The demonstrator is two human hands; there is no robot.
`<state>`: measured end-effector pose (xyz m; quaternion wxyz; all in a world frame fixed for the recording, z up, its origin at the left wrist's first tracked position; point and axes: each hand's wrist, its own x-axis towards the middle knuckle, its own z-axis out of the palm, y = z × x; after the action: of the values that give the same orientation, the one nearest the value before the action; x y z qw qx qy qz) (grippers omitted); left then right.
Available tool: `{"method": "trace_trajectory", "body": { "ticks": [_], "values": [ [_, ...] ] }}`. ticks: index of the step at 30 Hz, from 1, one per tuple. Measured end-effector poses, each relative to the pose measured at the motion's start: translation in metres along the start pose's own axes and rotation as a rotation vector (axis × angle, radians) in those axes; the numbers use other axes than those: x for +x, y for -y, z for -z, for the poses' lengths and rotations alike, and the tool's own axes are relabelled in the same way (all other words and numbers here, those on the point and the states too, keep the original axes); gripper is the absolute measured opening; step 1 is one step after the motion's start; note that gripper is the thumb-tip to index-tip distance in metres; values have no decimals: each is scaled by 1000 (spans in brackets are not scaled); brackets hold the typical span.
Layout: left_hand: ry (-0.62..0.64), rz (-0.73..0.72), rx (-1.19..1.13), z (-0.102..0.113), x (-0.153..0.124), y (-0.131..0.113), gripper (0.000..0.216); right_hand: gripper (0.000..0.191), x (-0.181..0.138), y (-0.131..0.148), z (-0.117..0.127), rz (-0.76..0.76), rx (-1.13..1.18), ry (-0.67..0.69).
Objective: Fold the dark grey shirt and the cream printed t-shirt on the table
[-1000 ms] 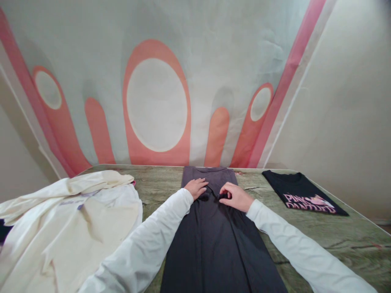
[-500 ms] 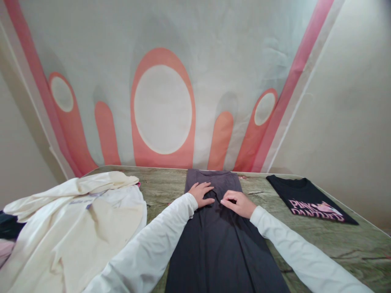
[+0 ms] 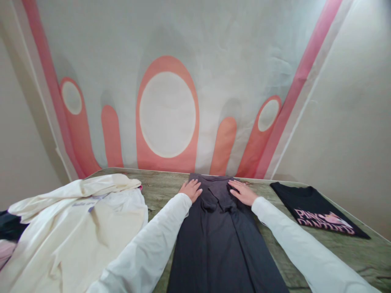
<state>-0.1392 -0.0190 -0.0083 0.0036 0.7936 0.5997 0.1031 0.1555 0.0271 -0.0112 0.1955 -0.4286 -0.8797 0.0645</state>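
A dark grey garment, which looks like a pair of trousers [image 3: 218, 244], lies lengthwise in front of me, its narrower top at the far side of the table. My left hand [image 3: 191, 190] rests flat on the left edge near that top, fingers stretched out. On the opposite edge lies my right hand [image 3: 243, 192], also open, palm down on the cloth. Between the hands the fabric is bunched into small folds. Neither hand grips anything.
To the left, cream and white clothes [image 3: 82, 232] are heaped on the wood-patterned table [image 3: 165, 183]. A folded black T-shirt [image 3: 317, 207] with pink lettering lies at the right. Behind the table hangs a grey and pink printed backdrop [image 3: 214, 81].
My hands have moved apart from the middle of the garment to its two side edges. My right hand has gone from pinched fingers to lying open.
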Motion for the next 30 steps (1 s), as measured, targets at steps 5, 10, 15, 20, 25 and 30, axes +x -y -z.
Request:
{"method": "trace_trajectory", "body": {
  "ticks": [5, 10, 15, 20, 25, 30],
  "values": [
    [37, 59, 34, -8, -1, 13, 61, 55, 18, -5, -15, -153, -159, 138],
    [39, 158, -24, -6, 4, 21, 58, 57, 18, -9, -24, -240, -162, 103],
    [-88, 290, -110, 0, 27, 35, 43, 52, 16, -30, -26, -426, -104, -258],
    [-186, 392, -178, 1, 62, 49, 36, 42, 17, -55, -20, -546, -105, -324],
    [-223, 473, -263, -1, 81, 57, 31, 37, 22, -63, -17, -599, -106, -336],
    [-281, 477, -339, -5, 80, 58, 29, 39, 38, -65, -17, -647, -87, -346]
  ]
}}
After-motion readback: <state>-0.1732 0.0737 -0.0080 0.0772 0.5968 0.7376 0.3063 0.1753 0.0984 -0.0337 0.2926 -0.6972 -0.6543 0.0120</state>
